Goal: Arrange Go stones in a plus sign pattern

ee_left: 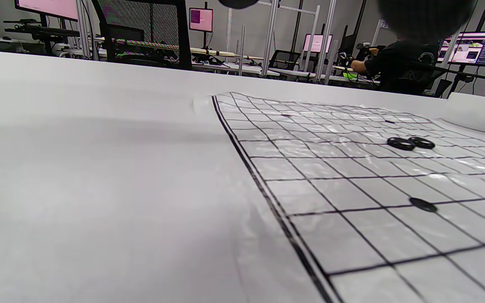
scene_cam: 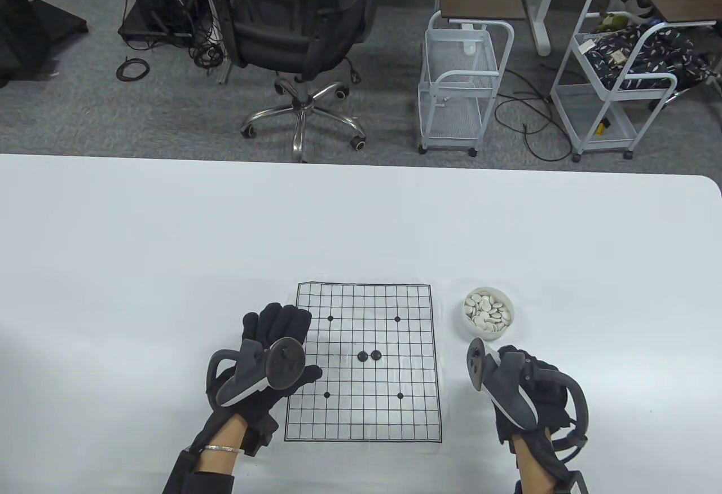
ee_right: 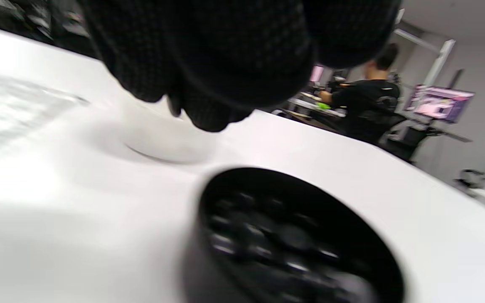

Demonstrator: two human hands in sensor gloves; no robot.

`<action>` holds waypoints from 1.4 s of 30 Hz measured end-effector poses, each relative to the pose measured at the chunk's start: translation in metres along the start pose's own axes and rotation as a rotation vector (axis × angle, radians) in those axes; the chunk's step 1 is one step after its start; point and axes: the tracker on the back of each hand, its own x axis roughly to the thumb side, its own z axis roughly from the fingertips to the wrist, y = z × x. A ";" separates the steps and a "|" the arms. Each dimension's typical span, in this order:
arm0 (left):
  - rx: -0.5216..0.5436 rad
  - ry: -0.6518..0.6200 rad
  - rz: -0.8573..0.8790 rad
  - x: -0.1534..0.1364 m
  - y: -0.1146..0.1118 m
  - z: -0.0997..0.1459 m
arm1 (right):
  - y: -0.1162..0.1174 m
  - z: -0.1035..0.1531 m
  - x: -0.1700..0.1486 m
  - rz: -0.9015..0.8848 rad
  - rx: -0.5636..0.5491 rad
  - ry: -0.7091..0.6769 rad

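From my remote station, I read the scene from the near table edge outward. My right hand (scene_cam: 530, 398) sits nearest, to the right of the Go board (scene_cam: 363, 362); in the right wrist view its fingers (ee_right: 209, 63) hang curled together above a black bowl (ee_right: 297, 240) filled with black stones, but the view is blurred and I cannot tell whether they pinch a stone. In the table view this black bowl is hidden beneath the hand. My left hand (scene_cam: 271, 358) lies at the board's left edge with its fingers (scene_cam: 282, 319) extended and flat, overlapping the outer columns of the grid and gripping nothing. The board is a thin printed sheet lying flat on the white table (scene_cam: 169, 246). Two black stones (scene_cam: 369, 355) rest at its centre, side by side and touching or nearly so, the left one on the centre point and the other on the intersection to its right; the left wrist view confirms both stones (ee_left: 411, 143) lying flat on the sheet. The four other dark dots on the grid are printed star points. Beyond my right hand, just beside the board's upper right corner, stands a white bowl (scene_cam: 489, 313) holding white stones. Farther back, off the table, I see an office chair (scene_cam: 304, 37) and two white trolley carts (scene_cam: 462, 76).
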 end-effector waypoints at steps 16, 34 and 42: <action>0.001 -0.009 0.011 0.001 0.000 -0.002 | 0.000 -0.032 0.125 -0.323 0.168 -0.289; 0.002 -0.009 0.026 0.000 0.000 -0.003 | 0.012 -0.033 0.150 -0.249 0.168 -0.270; 0.002 -0.009 0.024 -0.001 0.000 -0.003 | 0.009 -0.027 0.158 -0.139 0.113 -0.283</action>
